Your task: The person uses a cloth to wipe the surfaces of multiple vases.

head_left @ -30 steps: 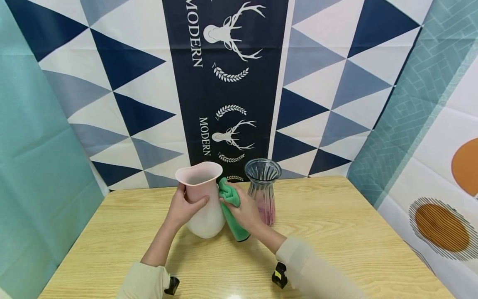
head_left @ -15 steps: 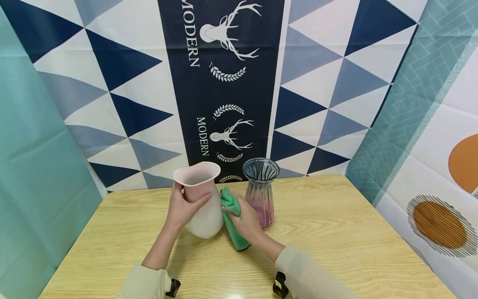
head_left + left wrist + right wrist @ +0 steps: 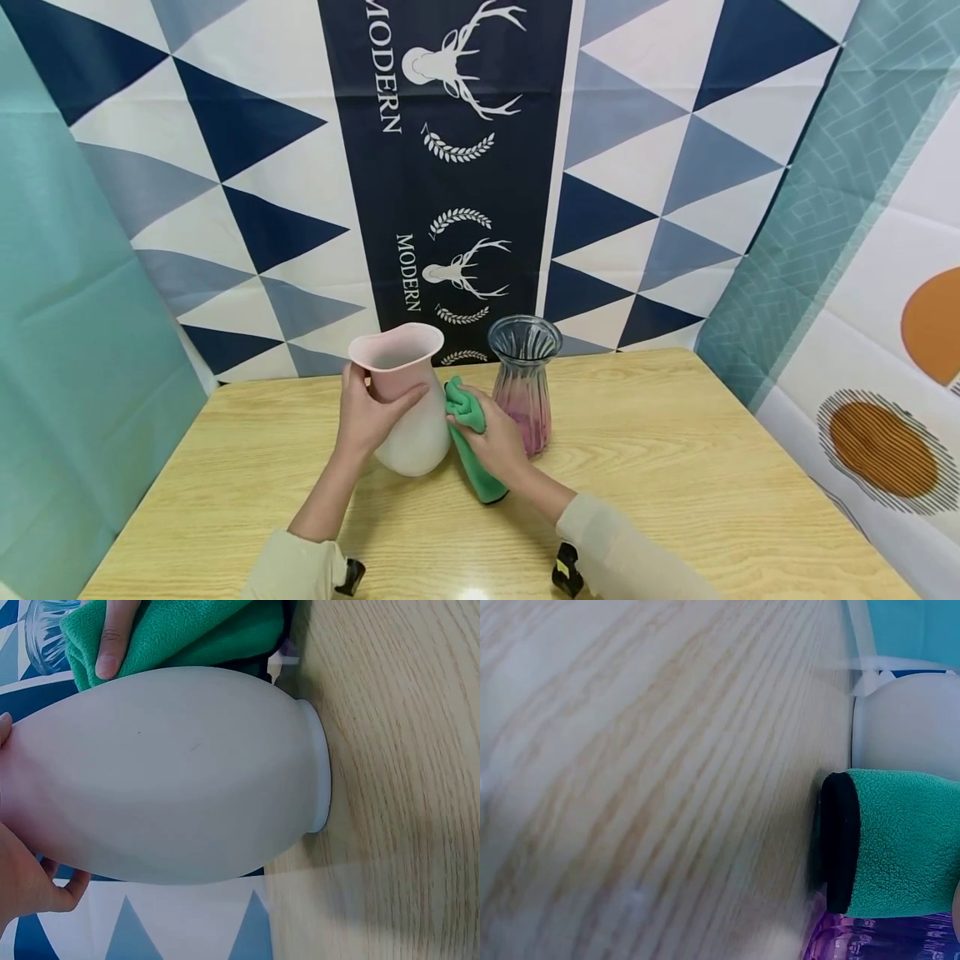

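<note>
A pink-to-white vase (image 3: 412,442) with a wavy rim stands on the table, its base seen at the wood in the left wrist view. My left hand (image 3: 367,412) grips it round the neck, thumb across the front. In my right hand (image 3: 495,433) is a bunched green cloth (image 3: 467,410) with a dark edge, held against the vase's right side. The cloth's lower end (image 3: 907,844) hangs down close to the tabletop in the right wrist view. Just behind the right hand stands a ribbed glass vase (image 3: 523,375), blue at the top and pink-purple below, partly hidden by that hand.
The light wooden table (image 3: 675,467) reaches back to a patterned wall cloth (image 3: 630,167) with triangles and deer heads. A teal cloth (image 3: 82,292) hangs along the left side, and another patterned cloth (image 3: 847,333) on the right.
My right hand has slid the green cloth a little down the vase's side over the second, moving very little lately. The left hand keeps its grip, and the view has shifted slightly.
</note>
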Motion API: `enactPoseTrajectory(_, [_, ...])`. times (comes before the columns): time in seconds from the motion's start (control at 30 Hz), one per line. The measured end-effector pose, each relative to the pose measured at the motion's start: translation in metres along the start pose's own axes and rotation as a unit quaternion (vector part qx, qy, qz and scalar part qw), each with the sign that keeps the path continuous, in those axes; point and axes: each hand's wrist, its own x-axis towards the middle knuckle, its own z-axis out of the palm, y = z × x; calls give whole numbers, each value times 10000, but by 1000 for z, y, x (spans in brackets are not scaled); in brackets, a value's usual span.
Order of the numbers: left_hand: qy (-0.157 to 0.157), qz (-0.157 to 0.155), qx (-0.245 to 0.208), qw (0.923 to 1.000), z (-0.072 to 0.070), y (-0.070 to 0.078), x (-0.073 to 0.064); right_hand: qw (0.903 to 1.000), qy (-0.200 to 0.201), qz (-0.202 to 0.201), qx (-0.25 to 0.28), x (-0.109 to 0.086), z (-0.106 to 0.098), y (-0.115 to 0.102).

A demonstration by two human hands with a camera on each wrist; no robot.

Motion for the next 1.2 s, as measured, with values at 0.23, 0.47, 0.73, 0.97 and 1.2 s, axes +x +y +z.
enactPoseTrajectory(0.23, [21,18,23,10000,-1,1,0,9998,99,-130,131,8,-5,-4])
enactPoseTrajectory(0.47, [-7,25,-90,10000,-5,-1,1,9988,93,-228,419,22,-10,-12])
enactPoseTrajectory(0.73, [-126,-101,-274,9995,-7,-4,1,9980,91,-281,563,35,-16,-27])
enactPoseTrajectory(0.97, [-189,-35,-237,9995,-8,-4,1,9984,-31,-342,440,41,-17,-33])
enactPoseTrajectory(1.2, [-280,-7,-265,9993,-9,-5,2,9980,-136,-549,286,42,-18,-36])
